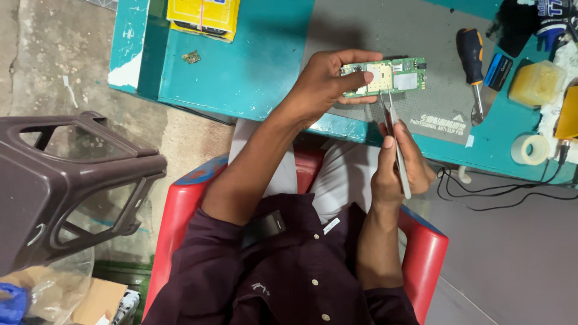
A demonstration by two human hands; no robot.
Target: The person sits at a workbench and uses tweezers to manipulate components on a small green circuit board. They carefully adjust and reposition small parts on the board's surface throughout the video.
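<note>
Dark shirt, red chair, teal worktop (241, 66) with grey mat (385, 30).
Left hand (322, 84) clamps circuit board (385, 77); right hand (400, 165) pinches tweezers (394, 141), tips touching board.

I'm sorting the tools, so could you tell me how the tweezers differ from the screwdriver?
The tweezers are gripped in the right hand, tips on the circuit board; the screwdriver lies untouched on the grey mat. The tweezers are slim bare metal; the screwdriver has a thick black-and-orange handle. Both have metal working ends.

screwdriver (472, 57) | tape roll (530, 148) | yellow box (203, 17) | brown stool (66, 180) | grey mat (385, 30)
</note>
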